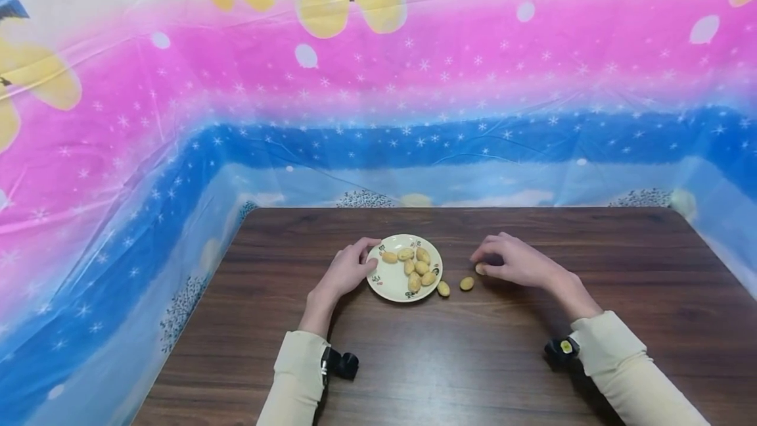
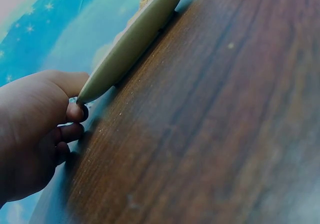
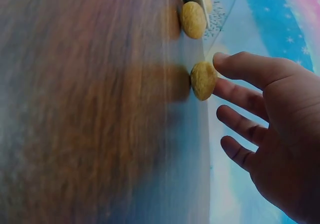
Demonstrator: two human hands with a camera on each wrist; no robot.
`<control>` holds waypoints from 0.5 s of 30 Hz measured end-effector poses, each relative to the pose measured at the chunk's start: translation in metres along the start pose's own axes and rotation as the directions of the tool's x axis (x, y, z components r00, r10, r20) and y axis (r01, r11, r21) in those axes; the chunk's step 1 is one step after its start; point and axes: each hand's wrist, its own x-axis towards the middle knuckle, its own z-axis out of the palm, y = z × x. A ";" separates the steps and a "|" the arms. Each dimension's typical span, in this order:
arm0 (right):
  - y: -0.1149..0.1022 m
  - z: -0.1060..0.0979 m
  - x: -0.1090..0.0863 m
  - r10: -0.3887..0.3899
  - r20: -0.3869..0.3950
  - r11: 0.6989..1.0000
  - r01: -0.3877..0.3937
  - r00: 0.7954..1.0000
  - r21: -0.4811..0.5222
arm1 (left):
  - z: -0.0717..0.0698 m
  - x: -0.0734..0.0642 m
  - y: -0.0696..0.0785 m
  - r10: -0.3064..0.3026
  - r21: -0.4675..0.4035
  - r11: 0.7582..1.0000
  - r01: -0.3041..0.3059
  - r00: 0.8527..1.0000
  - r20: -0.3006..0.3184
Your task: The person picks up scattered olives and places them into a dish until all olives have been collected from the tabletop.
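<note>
My left hand [image 1: 349,265] holds the left rim of a white plate [image 1: 387,288], thumb on top and fingers underneath. In the left wrist view the plate [image 2: 132,46] shows edge-on, its near rim between thumb and fingers. Several small yellow potatoes [image 1: 409,267] lie on its right part. To the right of the plate, my right hand [image 1: 517,261] has thumb and index fingertips at one potato [image 3: 204,81], its other fingers spread loosely. Two more potatoes [image 1: 466,283] lie on the table between that hand and the plate, one [image 1: 443,288] close by its rim.
The dark wood table [image 1: 461,360] ends at a patterned cloth [image 1: 384,143] hung behind it and along the left side. Black wrist cameras [image 1: 343,365] are strapped over both pale sleeves [image 1: 612,344].
</note>
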 end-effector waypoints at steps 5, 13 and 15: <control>0.004 0.003 -0.001 0.016 0.011 1.000 -0.016 1.000 -0.004 | 0.000 -0.001 -0.001 0.002 -0.002 1.000 -0.002 1.000 0.002; -0.003 0.000 0.004 -0.005 -0.006 1.000 0.005 1.000 -0.008 | 0.001 0.000 -0.002 -0.002 -0.003 1.000 0.002 1.000 0.000; -0.007 -0.001 0.008 -0.029 -0.018 1.000 0.029 0.999 -0.010 | 0.001 0.001 -0.003 0.001 0.006 1.000 -0.001 1.000 -0.002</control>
